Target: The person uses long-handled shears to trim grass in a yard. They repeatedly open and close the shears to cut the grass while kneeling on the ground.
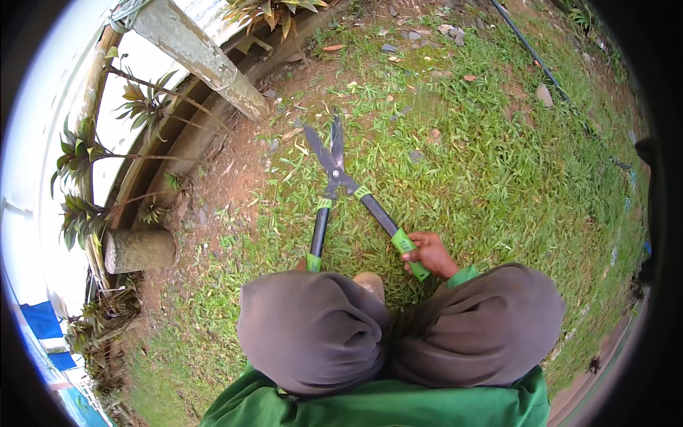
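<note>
A pair of hedge shears (335,173) with dark blades and black-and-green handles lies low over the grass (480,187), its blades spread apart and pointing away from me. My right hand (429,253) is closed around the green grip of the right handle. Of my left hand (301,265) only a small part shows beside the green grip of the left handle; my left knee hides the rest, so its hold is not clear. Both my knees, in grey-brown trousers, are bent in front of me, and the tip of a shoe (372,283) shows between them.
A weathered post (213,66) stands beyond the blades to the left. Leafy plants (80,149), a concrete curb (184,144) and a short concrete cylinder (140,251) line the left side. A dark hose (533,53) crosses the upper right. Stones (452,34) lie at the top.
</note>
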Motion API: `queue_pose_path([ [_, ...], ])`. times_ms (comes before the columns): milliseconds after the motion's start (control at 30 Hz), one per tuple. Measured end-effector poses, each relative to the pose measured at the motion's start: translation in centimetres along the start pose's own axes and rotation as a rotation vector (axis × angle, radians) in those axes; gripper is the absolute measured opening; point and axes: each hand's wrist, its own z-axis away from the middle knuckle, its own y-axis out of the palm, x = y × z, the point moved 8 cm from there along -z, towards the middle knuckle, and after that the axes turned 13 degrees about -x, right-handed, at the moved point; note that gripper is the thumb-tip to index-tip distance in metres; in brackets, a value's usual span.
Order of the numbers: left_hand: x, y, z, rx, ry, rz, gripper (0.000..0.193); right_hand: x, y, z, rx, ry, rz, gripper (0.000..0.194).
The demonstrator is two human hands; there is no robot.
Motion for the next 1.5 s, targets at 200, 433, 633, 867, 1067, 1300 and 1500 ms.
queue_pose_path([
  [200,0.2,0.1,-2.1,0.034,-0.102,0.189,0.04,0.7,0.7,-0.8,-0.075,-0.038,-0.185,0.035],
  [433,-0.7,1.0,-2.6,-0.095,-0.11,0.025,0.04,2.4,0.0,-0.6,-0.109,0.042,-0.064,0.045],
  [633,-0.8,0.7,-2.2,-0.02,-0.03,0.05,0.043,-0.4,-1.8,-0.8,-0.149,-0.065,-0.145,0.036],
  [867,4.5,-3.2,-4.1,-0.018,0.094,-0.447,0.043,-5.5,-8.9,1.3,-0.246,-0.007,-0.128,0.037],
  [1067,-0.1,2.2,-2.5,-0.039,0.202,-0.211,0.039,-4.8,0.3,1.0,-0.157,0.012,-0.221,0.031],
  [1300,-0.6,0.2,-0.9,0.0,0.098,-0.227,0.033,1.5,-5.9,3.3,-0.318,0.055,-0.104,0.03],
  [1500,-3.9,4.2,-2.7,-0.06,0.116,0.12,0.031,2.3,0.6,-0.5,-0.003,-0.134,-0.299,0.026],
])
